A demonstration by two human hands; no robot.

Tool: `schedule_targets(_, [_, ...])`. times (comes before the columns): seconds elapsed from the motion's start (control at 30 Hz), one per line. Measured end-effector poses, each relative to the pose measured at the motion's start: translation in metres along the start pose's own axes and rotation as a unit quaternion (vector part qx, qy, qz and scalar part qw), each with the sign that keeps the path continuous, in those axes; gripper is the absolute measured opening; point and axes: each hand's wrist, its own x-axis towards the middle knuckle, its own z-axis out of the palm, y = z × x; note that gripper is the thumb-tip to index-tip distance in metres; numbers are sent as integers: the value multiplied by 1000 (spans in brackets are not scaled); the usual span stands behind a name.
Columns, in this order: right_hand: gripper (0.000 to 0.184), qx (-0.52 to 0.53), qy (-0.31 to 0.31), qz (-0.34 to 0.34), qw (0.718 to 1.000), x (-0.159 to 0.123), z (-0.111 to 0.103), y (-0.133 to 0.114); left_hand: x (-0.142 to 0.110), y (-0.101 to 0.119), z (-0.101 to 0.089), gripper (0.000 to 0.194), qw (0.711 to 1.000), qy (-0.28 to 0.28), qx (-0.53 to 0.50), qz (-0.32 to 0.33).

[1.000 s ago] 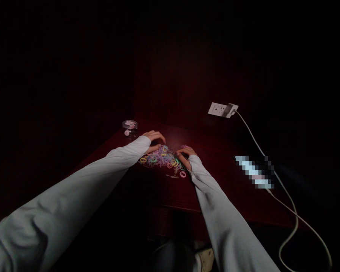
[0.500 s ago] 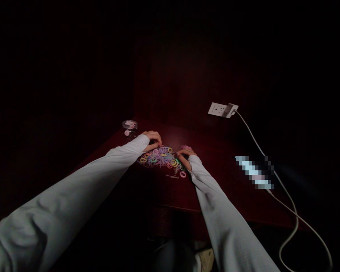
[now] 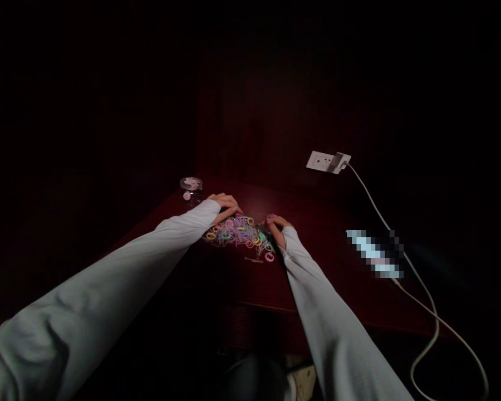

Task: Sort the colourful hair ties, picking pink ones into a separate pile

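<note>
A loose pile of small coloured elastic hair ties [image 3: 237,231], purple, pink, yellow and green, is spread on the dark red table. At the pile's far left edge, my left hand [image 3: 224,206] has its thumb and fingers bent together. Whatever is between them is too small to make out. My right hand [image 3: 280,227] is just right of the pile, thumb and fingertips closed together beside a small pink-purple heap [image 3: 271,216]. Anything in that pinch is hidden. A pink ring-shaped hair tie [image 3: 269,257] and a thin hairpin-like piece [image 3: 254,260] lie at the near side.
A clear round container [image 3: 191,184] with pink-and-white pieces on top stands at the back left. On the right lies a blurred-out phone-like device [image 3: 373,253], with a white cable [image 3: 428,289] near it. A charger sits in the wall socket [image 3: 322,161].
My right hand has moved slightly right and away from me, from the pile's edge towards the small pink-purple heap. My left fingers have shifted slightly and stay over the pile's edge.
</note>
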Motion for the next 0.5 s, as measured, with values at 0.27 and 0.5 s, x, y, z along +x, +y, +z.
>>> schedule_targets(0.27, [52,2,60,64,996,-3,-8,-7,5,-6,12,39,999,22,23,-32])
schedule_targets(0.5, [58,4,48,114,992,-5,-4,-9,9,-17,7,37,993,74,85,-31])
